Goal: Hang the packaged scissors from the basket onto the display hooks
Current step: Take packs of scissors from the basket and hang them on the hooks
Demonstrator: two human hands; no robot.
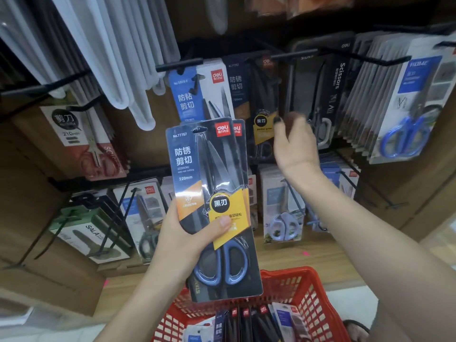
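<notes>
My left grip [182,233] holds stacked scissors packs [214,206] upright at frame center, above the red basket [313,299]. My right grip [293,141], blurred, reaches toward the hooks [291,56]; its closure I cannot tell.

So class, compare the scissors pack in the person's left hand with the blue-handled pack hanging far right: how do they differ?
The held pack has a dark card; the hanging pack is white and blue. The held pack sits in the left hand; the hanging pack is on a hook. Both hold blue-handled scissors.
</notes>
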